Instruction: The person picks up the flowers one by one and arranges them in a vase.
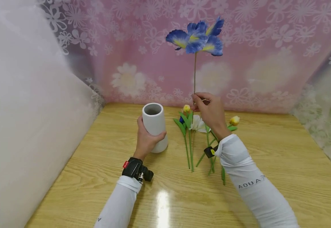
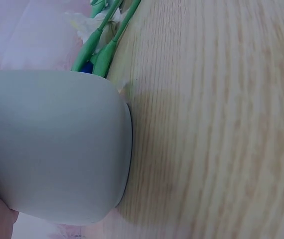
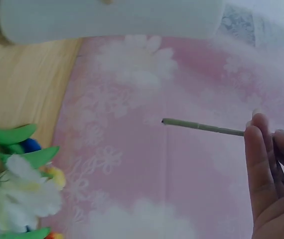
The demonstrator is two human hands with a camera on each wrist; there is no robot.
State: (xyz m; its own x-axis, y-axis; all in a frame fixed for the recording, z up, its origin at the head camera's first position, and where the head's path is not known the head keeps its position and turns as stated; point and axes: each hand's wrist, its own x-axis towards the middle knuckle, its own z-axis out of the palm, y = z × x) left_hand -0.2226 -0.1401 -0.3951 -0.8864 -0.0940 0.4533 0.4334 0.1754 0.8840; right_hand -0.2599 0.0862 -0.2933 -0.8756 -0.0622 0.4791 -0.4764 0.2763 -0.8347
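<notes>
My left hand [image 1: 147, 139] grips a white vase [image 1: 155, 122], fingers round its far side and thumb across the front. The vase stands upright on the table, its dark round mouth facing up. In the left wrist view the vase's lower wall [image 2: 62, 144] fills the left side. My right hand [image 1: 211, 110] pinches the thin stem of a blue iris [image 1: 196, 39] with yellow streaks, held upright above the table, to the right of the vase. The right wrist view shows the stem's cut lower end [image 3: 182, 123] sticking out past the fingers, pointing toward the vase's side.
On the wooden table [image 1: 273, 171], right of the vase, lie several artificial flowers: a yellow tulip [image 1: 186, 108], a white flower [image 1: 197, 124] and another yellow tulip [image 1: 234, 120], with green stems toward me. A pink floral curtain [image 1: 154, 63] hangs behind; white cloth [image 1: 34, 110] borders the left.
</notes>
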